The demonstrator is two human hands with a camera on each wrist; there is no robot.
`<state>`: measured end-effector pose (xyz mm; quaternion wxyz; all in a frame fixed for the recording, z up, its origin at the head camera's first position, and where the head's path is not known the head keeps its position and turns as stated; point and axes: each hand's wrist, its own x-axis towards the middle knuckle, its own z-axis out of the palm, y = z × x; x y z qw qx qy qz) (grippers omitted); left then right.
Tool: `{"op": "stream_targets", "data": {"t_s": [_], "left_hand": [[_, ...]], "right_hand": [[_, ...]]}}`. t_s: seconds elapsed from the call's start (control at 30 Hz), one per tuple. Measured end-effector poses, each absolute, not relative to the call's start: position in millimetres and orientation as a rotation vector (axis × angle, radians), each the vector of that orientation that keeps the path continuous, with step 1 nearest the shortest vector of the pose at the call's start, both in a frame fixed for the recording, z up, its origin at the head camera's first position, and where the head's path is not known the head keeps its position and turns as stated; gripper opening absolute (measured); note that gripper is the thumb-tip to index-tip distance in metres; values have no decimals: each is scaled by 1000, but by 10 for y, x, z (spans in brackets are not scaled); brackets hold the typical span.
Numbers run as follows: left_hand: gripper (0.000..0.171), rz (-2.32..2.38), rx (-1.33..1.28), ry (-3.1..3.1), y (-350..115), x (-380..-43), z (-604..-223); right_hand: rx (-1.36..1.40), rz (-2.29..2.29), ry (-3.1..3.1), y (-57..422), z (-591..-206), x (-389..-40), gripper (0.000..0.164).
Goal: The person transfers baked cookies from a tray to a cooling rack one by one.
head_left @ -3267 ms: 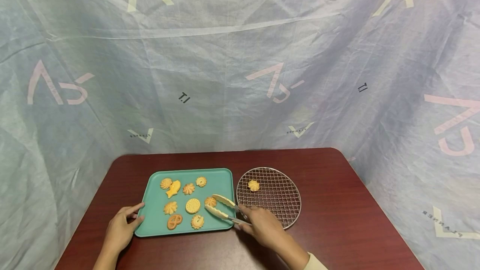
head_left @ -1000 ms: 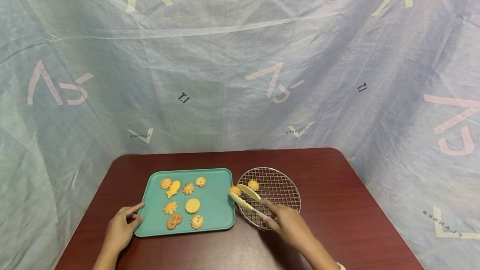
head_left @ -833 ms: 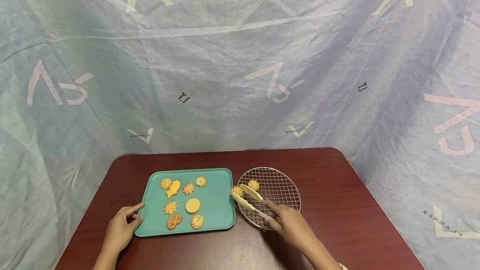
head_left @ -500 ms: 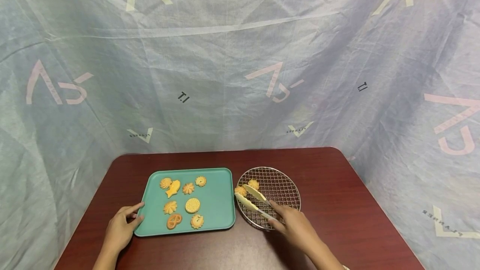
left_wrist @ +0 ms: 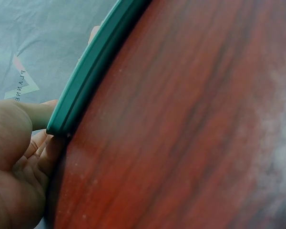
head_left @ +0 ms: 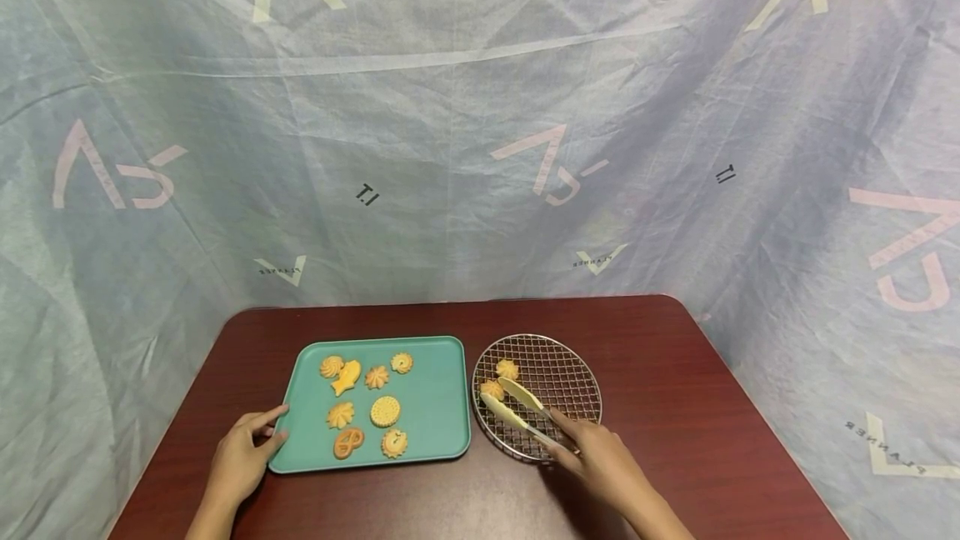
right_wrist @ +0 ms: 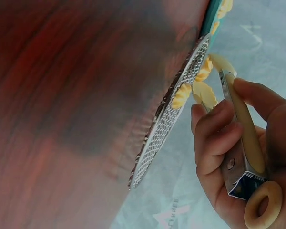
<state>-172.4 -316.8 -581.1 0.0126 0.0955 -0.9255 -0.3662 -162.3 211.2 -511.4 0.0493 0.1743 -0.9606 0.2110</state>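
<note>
My right hand [head_left: 600,457] grips a pair of tongs [head_left: 525,415] with pale yellow tips and a metal body; the right wrist view shows its fingers and thumb curled round the tongs [right_wrist: 245,129]. Between the tips is a flower-shaped cookie [head_left: 492,389], low over the left part of a round wire rack [head_left: 555,394]. Just behind it another flower-shaped cookie [head_left: 507,368] lies on the rack. My left hand [head_left: 242,455] pinches the left rim of the green tray [head_left: 438,415], thumb and fingers on its edge [left_wrist: 66,109] in the left wrist view.
On the tray lie several cookies, among them a fish-shaped one [head_left: 347,377], a pretzel-shaped one [head_left: 348,442] and a round dotted one [head_left: 386,412]. Tray and rack stand side by side on a dark red table [head_left: 637,340], with grey cloth [head_left: 450,148] hung around it.
The tongs took a flower-shaped cookie from the tray's right side, carried it right over the rim and onto the rack's left part. The left hand and tray have stayed put.
</note>
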Motion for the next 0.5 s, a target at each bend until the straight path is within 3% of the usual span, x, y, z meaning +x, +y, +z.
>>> {"op": "stream_targets", "data": {"t_s": [0.5], "left_hand": [[48,-1132,292,-2884,-3166,-1721,-5809]], "right_hand": [[534,795,-2958,2246,-5169,-1560,56]]}}
